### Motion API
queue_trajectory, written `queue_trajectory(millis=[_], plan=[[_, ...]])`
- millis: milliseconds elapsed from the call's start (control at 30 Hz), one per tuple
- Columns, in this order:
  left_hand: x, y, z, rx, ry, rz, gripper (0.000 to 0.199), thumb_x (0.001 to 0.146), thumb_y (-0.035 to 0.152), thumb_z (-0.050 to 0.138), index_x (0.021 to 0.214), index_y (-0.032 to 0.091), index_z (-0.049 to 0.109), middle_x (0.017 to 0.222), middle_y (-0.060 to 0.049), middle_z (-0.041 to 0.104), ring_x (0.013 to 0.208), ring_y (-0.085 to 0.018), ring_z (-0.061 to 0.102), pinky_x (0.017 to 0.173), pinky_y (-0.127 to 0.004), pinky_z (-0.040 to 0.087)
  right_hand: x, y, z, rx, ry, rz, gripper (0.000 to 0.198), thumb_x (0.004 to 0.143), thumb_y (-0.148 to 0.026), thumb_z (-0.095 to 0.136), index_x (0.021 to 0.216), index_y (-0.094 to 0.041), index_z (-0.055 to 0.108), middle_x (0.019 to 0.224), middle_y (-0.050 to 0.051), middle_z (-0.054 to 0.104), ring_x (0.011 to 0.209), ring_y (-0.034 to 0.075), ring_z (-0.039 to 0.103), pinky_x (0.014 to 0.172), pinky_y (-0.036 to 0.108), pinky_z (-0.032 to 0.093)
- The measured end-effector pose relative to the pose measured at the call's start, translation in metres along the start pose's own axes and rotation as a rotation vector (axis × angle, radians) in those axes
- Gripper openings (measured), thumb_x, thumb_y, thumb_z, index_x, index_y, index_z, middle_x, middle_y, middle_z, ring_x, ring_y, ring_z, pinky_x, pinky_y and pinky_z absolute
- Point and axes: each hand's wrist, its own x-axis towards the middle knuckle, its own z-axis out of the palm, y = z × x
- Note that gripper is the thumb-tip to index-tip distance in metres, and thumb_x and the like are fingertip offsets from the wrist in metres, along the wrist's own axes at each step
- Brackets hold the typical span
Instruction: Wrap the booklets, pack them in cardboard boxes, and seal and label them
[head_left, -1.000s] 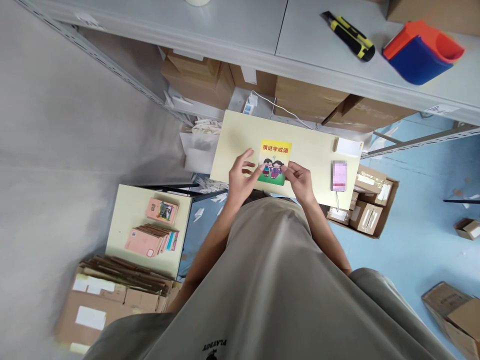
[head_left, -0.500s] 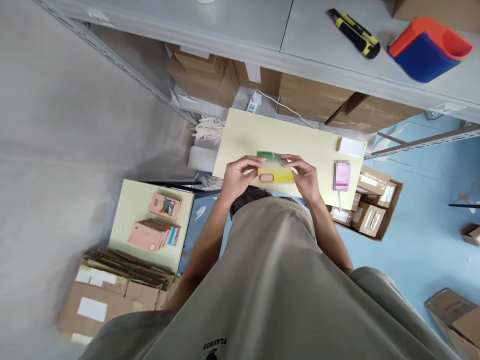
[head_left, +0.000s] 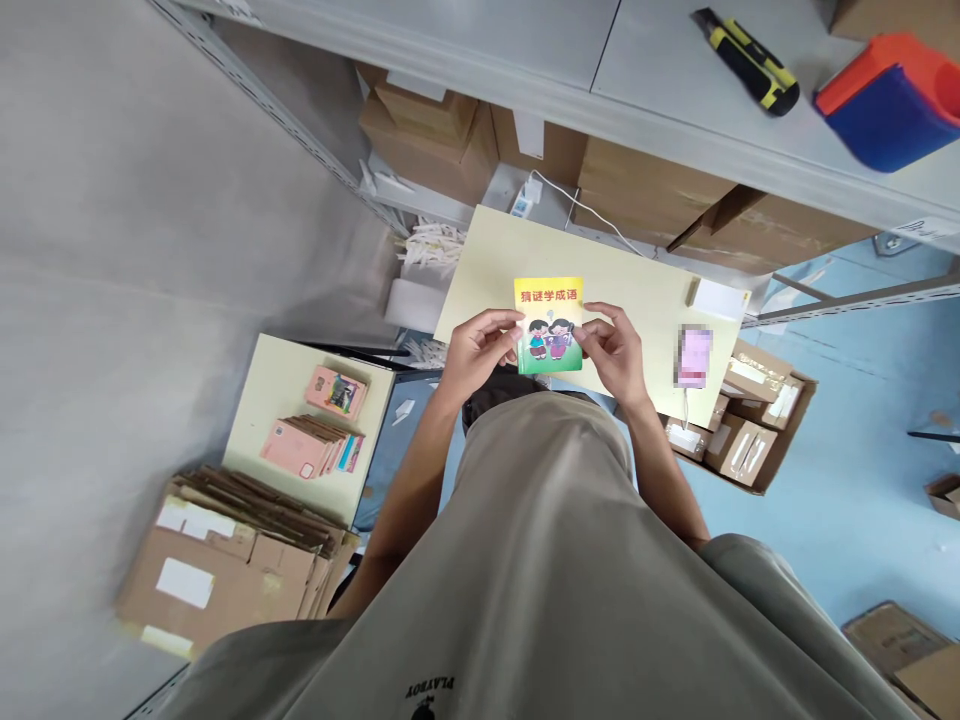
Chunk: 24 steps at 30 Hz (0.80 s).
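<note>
A small square booklet [head_left: 550,345] is held up over the pale yellow table [head_left: 499,250], its cover facing me. The cover is yellow at the top with red Chinese characters, green at the bottom, with two cartoon children. My left hand [head_left: 478,352] pinches its left edge between thumb and fingers. On the right edge, my right hand [head_left: 613,352] grips with the thumb on the cover; its index finger is raised slightly off.
A phone-like pink item with a cable [head_left: 694,357] and a white box [head_left: 720,298] are at the table's right end. Pink booklets [head_left: 296,447] sit on a side table at left, above flattened cartons [head_left: 225,560]. A utility knife [head_left: 754,65] lies on the shelf ahead.
The booklet has turned over from a blurred face with green on top to its upright front cover. Both hands still hold its sides. My view has shifted slightly.
</note>
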Motion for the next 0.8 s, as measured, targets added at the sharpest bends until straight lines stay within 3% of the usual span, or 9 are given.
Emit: queue_trajectory(millis=[100,167,233,333,433,667,800], plan=[[-0.001,0.001,-0.003,-0.001,-0.006,-0.008,0.054,0.096,0.063,0.091,0.131,0.022,0.086,0.106,-0.008,0.087,0.067,-0.014,0.071,0.058,-0.028,0.056,-0.001,-0.006,0.001,0.004,-0.034,-0.003,0.058,0.099,-0.084,0.081,0.122,-0.031,0.086,0.104,0.004,0.088,0.081,0.021,0.076,0.078,0.039,0.067],[-0.002,0.003,-0.002,0.0,-0.013,-0.02,0.058,0.092,0.066,0.095,0.127,0.02,0.087,0.108,-0.009,0.088,0.066,-0.014,0.071,0.058,-0.028,0.055,-0.002,-0.009,0.003,0.041,-0.065,0.018,0.06,0.093,-0.085,0.086,0.116,-0.029,0.085,0.106,0.005,0.09,0.084,0.022,0.08,0.077,0.039,0.067],[-0.003,0.005,0.002,0.011,-0.007,-0.04,0.057,0.092,0.073,0.093,0.106,0.019,0.086,0.093,-0.009,0.087,0.061,-0.014,0.069,0.055,-0.028,0.053,-0.003,-0.011,0.005,0.069,-0.082,0.059,0.059,0.091,-0.084,0.09,0.103,-0.026,0.082,0.092,0.006,0.089,0.075,0.021,0.08,0.069,0.035,0.064],[-0.005,0.007,0.01,0.034,0.046,-0.064,0.07,0.095,0.086,0.084,0.071,0.022,0.07,0.057,-0.002,0.069,0.046,-0.012,0.057,0.049,-0.027,0.046,-0.004,-0.011,0.01,0.063,-0.069,0.116,0.064,0.096,-0.086,0.084,0.08,-0.024,0.073,0.072,0.006,0.083,0.056,0.017,0.07,0.054,0.031,0.054],[-0.006,0.006,0.016,0.057,0.073,-0.061,0.076,0.092,0.091,0.082,0.064,0.023,0.065,0.052,-0.001,0.064,0.044,-0.012,0.055,0.05,-0.027,0.046,-0.006,-0.011,0.013,0.058,-0.06,0.132,0.068,0.095,-0.09,0.081,0.076,-0.026,0.068,0.069,0.006,0.082,0.053,0.016,0.068,0.049,0.029,0.051],[-0.008,-0.001,0.012,0.064,0.145,-0.03,0.075,0.096,0.094,0.074,0.09,0.02,0.087,0.076,-0.007,0.08,0.053,-0.015,0.064,0.05,-0.03,0.043,-0.01,-0.001,0.009,0.099,-0.064,0.152,0.072,0.098,-0.097,0.068,0.091,-0.025,0.074,0.089,0.007,0.086,0.067,0.019,0.077,0.058,0.032,0.062],[-0.015,0.0,0.016,0.161,0.197,0.074,0.062,0.097,0.074,0.089,0.13,0.022,0.09,0.105,-0.008,0.088,0.071,-0.016,0.071,0.066,-0.03,0.054,0.0,0.022,0.015,0.127,-0.066,0.155,0.067,0.082,-0.088,0.094,0.103,-0.028,0.075,0.085,-0.001,0.082,0.078,0.019,0.077,0.077,0.035,0.069]])
